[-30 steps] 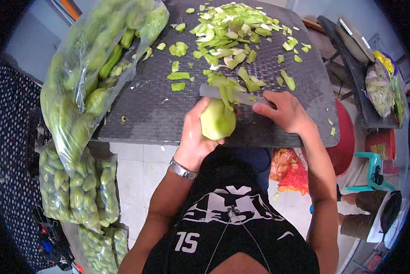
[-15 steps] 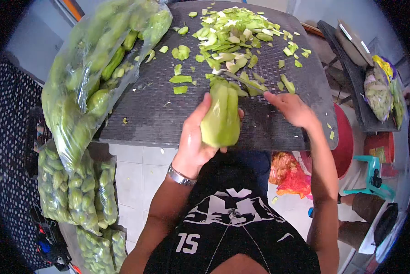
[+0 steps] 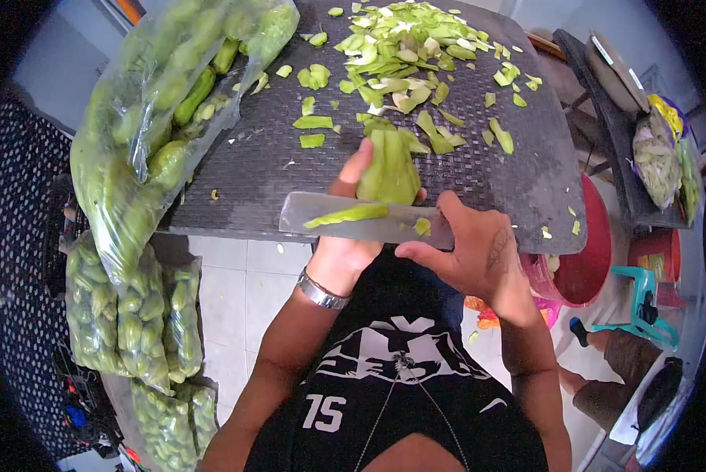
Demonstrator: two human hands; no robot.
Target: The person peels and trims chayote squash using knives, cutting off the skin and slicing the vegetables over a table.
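Note:
My left hand (image 3: 351, 245) is wrapped round a partly peeled green vegetable (image 3: 387, 169) over the table's near edge; the blade covers some of its fingers. My right hand (image 3: 475, 250) grips a wide-bladed knife (image 3: 361, 223), its handle hidden in the fist. The blade lies flat across the vegetable's near end, with a strip of green peel and a small scrap on it. Beyond them, a pile of green peelings (image 3: 404, 47) rests on the dark woven table (image 3: 251, 189), with loose pieces scattered around.
An open plastic bag of green vegetables (image 3: 133, 126) covers the table's left side. More filled bags (image 3: 133, 315) are below it. At the right are a red tub (image 3: 589, 252), a teal stool (image 3: 644, 315), a side table (image 3: 613, 157) with bags, and another person's legs (image 3: 613, 362).
My right hand and the knife have moved toward my body, from beyond the vegetable to across its near end. Peel now lies on the blade. The vegetable has shifted slightly away from me.

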